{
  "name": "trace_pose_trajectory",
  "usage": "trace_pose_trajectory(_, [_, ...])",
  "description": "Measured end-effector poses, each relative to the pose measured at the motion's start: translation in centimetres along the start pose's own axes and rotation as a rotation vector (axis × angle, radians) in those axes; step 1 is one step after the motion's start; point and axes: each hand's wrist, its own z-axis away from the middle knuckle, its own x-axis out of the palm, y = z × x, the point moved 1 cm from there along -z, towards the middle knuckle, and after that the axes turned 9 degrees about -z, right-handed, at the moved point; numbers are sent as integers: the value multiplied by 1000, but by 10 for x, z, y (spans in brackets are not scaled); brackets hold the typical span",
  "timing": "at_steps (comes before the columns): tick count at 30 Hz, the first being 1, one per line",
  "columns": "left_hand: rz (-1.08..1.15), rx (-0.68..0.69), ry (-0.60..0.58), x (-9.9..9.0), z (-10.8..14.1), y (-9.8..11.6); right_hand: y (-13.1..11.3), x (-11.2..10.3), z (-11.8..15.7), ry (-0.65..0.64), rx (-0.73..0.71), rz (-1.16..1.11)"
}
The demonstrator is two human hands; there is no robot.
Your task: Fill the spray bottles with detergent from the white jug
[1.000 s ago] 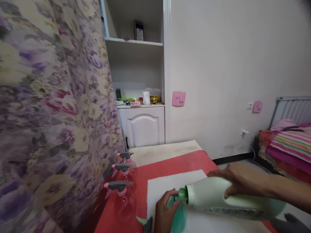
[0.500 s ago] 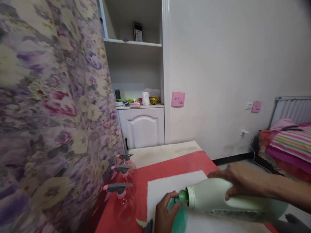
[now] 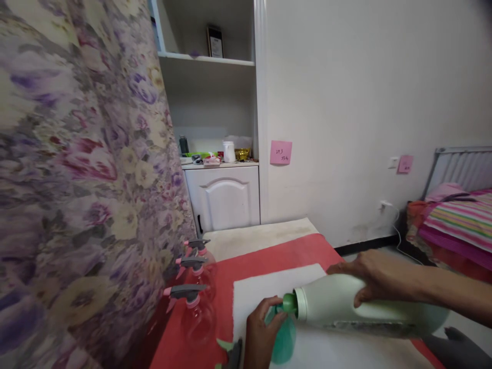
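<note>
My right hand grips a large pale green jug, tipped nearly onto its side with its mouth to the left. A green spout or funnel sits between that mouth and the neck of a small translucent green bottle. My left hand closes its thumb and fingers round the bottle's neck. Whether liquid is flowing cannot be made out. Beside my left wrist lies a grey and pale green spray head, cut off by the lower edge of the view.
Clear spray bottles with grey and pink heads line the left of the red-covered table. White paper lies under the work. A floral curtain hangs close on the left, and a white cabinet stands behind.
The view has shifted slightly, so more of the green bottle and the spray head shows. Both hands keep their holds, and the jug stays tipped at the bottle's neck.
</note>
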Motion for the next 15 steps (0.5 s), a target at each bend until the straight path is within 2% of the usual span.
trace_pose_trajectory(15, [16,12,-3,-1,1,3,-2,-2,-1,-3,-14,19])
